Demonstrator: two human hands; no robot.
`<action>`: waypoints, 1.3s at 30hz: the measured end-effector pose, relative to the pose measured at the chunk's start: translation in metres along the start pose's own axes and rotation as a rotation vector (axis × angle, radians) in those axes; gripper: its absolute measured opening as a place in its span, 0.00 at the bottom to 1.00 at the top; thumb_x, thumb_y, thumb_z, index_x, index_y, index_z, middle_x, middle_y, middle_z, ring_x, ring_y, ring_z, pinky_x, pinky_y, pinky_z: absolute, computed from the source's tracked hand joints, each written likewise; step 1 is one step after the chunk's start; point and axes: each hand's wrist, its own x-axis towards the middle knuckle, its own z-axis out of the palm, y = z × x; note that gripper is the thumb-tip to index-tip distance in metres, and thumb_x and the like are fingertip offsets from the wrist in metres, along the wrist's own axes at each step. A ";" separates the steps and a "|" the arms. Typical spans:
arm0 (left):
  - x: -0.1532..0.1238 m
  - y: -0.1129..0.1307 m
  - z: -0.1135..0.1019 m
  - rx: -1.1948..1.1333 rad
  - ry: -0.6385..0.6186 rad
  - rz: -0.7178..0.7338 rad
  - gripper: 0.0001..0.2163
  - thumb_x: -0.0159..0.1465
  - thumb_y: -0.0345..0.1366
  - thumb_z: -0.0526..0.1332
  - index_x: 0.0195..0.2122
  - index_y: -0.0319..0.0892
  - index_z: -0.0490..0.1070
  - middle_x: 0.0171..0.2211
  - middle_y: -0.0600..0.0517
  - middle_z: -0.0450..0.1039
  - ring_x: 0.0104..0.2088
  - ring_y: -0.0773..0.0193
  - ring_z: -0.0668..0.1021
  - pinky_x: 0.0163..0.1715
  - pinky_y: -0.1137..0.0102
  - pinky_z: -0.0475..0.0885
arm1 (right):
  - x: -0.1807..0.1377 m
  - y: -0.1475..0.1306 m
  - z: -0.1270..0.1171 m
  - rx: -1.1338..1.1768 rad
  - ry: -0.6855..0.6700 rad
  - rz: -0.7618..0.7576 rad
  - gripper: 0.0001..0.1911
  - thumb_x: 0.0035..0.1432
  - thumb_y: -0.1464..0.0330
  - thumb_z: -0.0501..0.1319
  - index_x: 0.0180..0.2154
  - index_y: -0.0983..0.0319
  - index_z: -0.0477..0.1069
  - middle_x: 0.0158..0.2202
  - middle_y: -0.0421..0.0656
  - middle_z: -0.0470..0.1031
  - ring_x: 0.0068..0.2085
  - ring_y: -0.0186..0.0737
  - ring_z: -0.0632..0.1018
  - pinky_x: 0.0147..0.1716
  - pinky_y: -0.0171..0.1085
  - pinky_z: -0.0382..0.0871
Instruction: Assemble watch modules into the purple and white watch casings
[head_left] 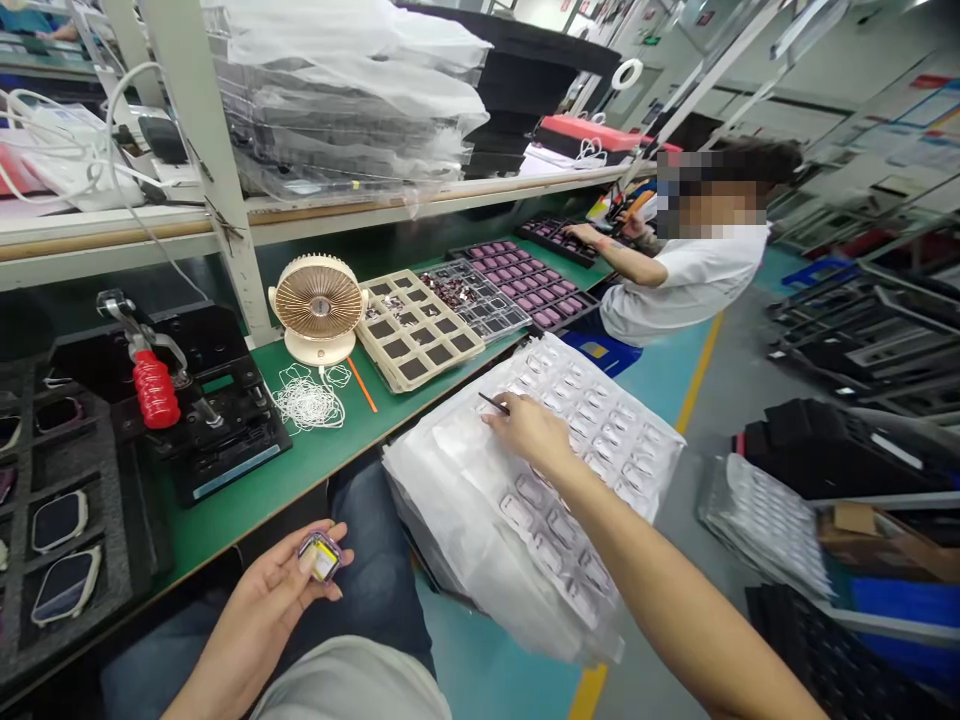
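Low in front of my lap, my left hand (271, 588) is closed on a small purple-rimmed watch case (321, 556), its inside showing yellow and white. My right hand (534, 432) reaches out over a stack of white plastic-wrapped trays (465, 520). Between its fingers is a thin, dark, stick-like tool (493, 403), pointing left; whether it is tweezers or a pen I cannot tell. Rows of rounded-square pockets (559, 525) show on the top tray, and a loose translucent sheet covers part of it beside my right hand.
On the green bench stand a black clamp fixture with a red handle (155, 390), a cream fan (319, 305), a coiled white cable (309, 402) and a beige compartment tray (420, 330). A foam tray (56, 455) holds watches at left. A co-worker (682, 260) sits beyond purple-filled trays.
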 end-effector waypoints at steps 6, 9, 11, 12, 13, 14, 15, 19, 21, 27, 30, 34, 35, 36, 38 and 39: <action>-0.005 0.001 -0.013 -0.052 -0.054 -0.014 0.22 0.65 0.44 0.72 0.59 0.45 0.80 0.60 0.36 0.78 0.56 0.40 0.81 0.47 0.57 0.80 | 0.009 0.007 -0.016 0.091 -0.015 0.036 0.16 0.64 0.55 0.66 0.46 0.59 0.80 0.44 0.48 0.83 0.44 0.51 0.81 0.36 0.39 0.65; -0.003 -0.004 -0.015 -0.061 -0.087 0.044 0.23 0.62 0.43 0.75 0.58 0.44 0.81 0.54 0.36 0.81 0.52 0.42 0.83 0.46 0.58 0.80 | -0.006 -0.009 -0.027 0.194 0.028 -0.013 0.15 0.64 0.55 0.65 0.46 0.58 0.79 0.41 0.45 0.84 0.42 0.48 0.81 0.36 0.38 0.67; -0.001 -0.006 -0.011 -0.057 -0.150 0.094 0.24 0.59 0.43 0.77 0.55 0.42 0.82 0.50 0.37 0.82 0.51 0.42 0.83 0.46 0.58 0.79 | -0.029 -0.036 -0.029 0.404 0.043 -0.169 0.18 0.63 0.53 0.66 0.46 0.58 0.79 0.41 0.44 0.84 0.40 0.46 0.81 0.37 0.38 0.69; 0.000 -0.007 -0.008 -0.047 -0.183 0.116 0.24 0.58 0.44 0.78 0.54 0.42 0.83 0.50 0.37 0.81 0.50 0.43 0.83 0.46 0.58 0.79 | -0.043 -0.053 -0.028 0.537 0.019 -0.266 0.19 0.62 0.51 0.67 0.44 0.58 0.79 0.40 0.44 0.84 0.38 0.46 0.81 0.38 0.38 0.70; 0.001 -0.007 -0.004 -0.033 -0.212 0.135 0.23 0.58 0.44 0.78 0.53 0.42 0.83 0.53 0.37 0.80 0.50 0.43 0.83 0.46 0.58 0.80 | -0.059 -0.071 -0.025 0.671 -0.030 -0.361 0.20 0.61 0.49 0.67 0.42 0.58 0.79 0.39 0.44 0.84 0.37 0.45 0.81 0.37 0.39 0.71; 0.002 -0.007 0.000 -0.016 -0.234 0.148 0.22 0.58 0.44 0.78 0.52 0.42 0.84 0.58 0.36 0.77 0.50 0.43 0.83 0.46 0.58 0.80 | -0.075 -0.090 -0.022 0.780 -0.103 -0.437 0.20 0.61 0.48 0.67 0.40 0.58 0.80 0.37 0.44 0.84 0.36 0.45 0.81 0.37 0.39 0.71; 0.003 -0.007 0.004 -0.003 -0.245 0.159 0.21 0.59 0.44 0.77 0.51 0.43 0.84 0.63 0.36 0.73 0.50 0.44 0.83 0.46 0.58 0.80 | -0.090 -0.108 -0.018 0.857 -0.188 -0.490 0.20 0.61 0.48 0.67 0.39 0.58 0.80 0.36 0.43 0.84 0.35 0.44 0.80 0.37 0.38 0.71; -0.001 -0.004 0.008 -0.012 -0.221 0.212 0.21 0.61 0.45 0.76 0.53 0.43 0.83 0.64 0.37 0.72 0.49 0.48 0.83 0.46 0.60 0.79 | -0.128 -0.156 -0.001 0.993 -0.442 -0.553 0.20 0.62 0.49 0.68 0.34 0.59 0.79 0.32 0.41 0.82 0.34 0.41 0.78 0.34 0.36 0.70; -0.005 -0.003 0.004 -0.046 -0.195 0.237 0.22 0.61 0.45 0.76 0.54 0.43 0.83 0.58 0.38 0.77 0.48 0.50 0.83 0.45 0.62 0.79 | -0.133 -0.166 0.005 1.036 -0.514 -0.555 0.22 0.61 0.48 0.68 0.32 0.60 0.77 0.31 0.40 0.80 0.33 0.39 0.76 0.33 0.35 0.68; -0.014 -0.001 -0.015 -0.111 -0.149 0.304 0.19 0.60 0.44 0.76 0.51 0.43 0.84 0.57 0.39 0.77 0.46 0.50 0.84 0.42 0.63 0.80 | -0.134 -0.177 0.008 1.272 -1.000 -0.434 0.28 0.59 0.43 0.69 0.34 0.61 0.71 0.20 0.30 0.62 0.19 0.26 0.56 0.18 0.30 0.49; -0.015 0.000 -0.019 -0.116 -0.180 0.306 0.19 0.60 0.43 0.76 0.50 0.44 0.85 0.58 0.40 0.75 0.46 0.49 0.84 0.42 0.62 0.81 | -0.135 -0.182 0.005 1.331 -1.202 -0.341 0.28 0.56 0.44 0.73 0.36 0.60 0.69 0.17 0.26 0.57 0.16 0.23 0.48 0.16 0.29 0.40; -0.015 -0.002 -0.021 -0.108 -0.204 0.309 0.18 0.61 0.42 0.75 0.52 0.47 0.84 0.64 0.39 0.71 0.47 0.49 0.83 0.42 0.60 0.81 | -0.139 -0.182 -0.003 1.343 -1.119 -0.480 0.23 0.58 0.50 0.74 0.37 0.62 0.75 0.25 0.38 0.77 0.19 0.27 0.68 0.18 0.28 0.61; -0.015 -0.003 -0.022 -0.098 -0.198 0.324 0.18 0.61 0.42 0.75 0.52 0.47 0.84 0.65 0.40 0.69 0.48 0.49 0.82 0.43 0.60 0.82 | -0.141 -0.180 -0.006 1.333 -0.980 -0.577 0.19 0.60 0.53 0.74 0.38 0.62 0.77 0.31 0.42 0.82 0.25 0.32 0.77 0.24 0.31 0.71; -0.016 -0.004 -0.023 -0.085 -0.182 0.350 0.19 0.60 0.41 0.76 0.53 0.48 0.84 0.66 0.40 0.68 0.50 0.49 0.81 0.44 0.60 0.81 | -0.143 -0.178 -0.009 1.314 -0.803 -0.691 0.16 0.61 0.56 0.73 0.40 0.62 0.79 0.37 0.46 0.85 0.33 0.38 0.83 0.32 0.34 0.78; -0.016 -0.006 -0.026 -0.051 -0.134 0.425 0.21 0.59 0.40 0.77 0.53 0.49 0.84 0.62 0.42 0.71 0.54 0.49 0.79 0.50 0.61 0.79 | -0.149 -0.174 -0.015 1.233 -0.436 -0.926 0.09 0.63 0.64 0.72 0.43 0.59 0.82 0.46 0.48 0.86 0.45 0.45 0.86 0.44 0.39 0.82; -0.016 -0.007 -0.027 -0.031 -0.110 0.464 0.21 0.58 0.40 0.78 0.54 0.50 0.84 0.59 0.43 0.73 0.56 0.50 0.78 0.53 0.61 0.77 | -0.153 -0.172 -0.017 1.178 -0.285 -1.030 0.08 0.63 0.68 0.71 0.45 0.58 0.82 0.49 0.48 0.85 0.47 0.46 0.87 0.46 0.39 0.82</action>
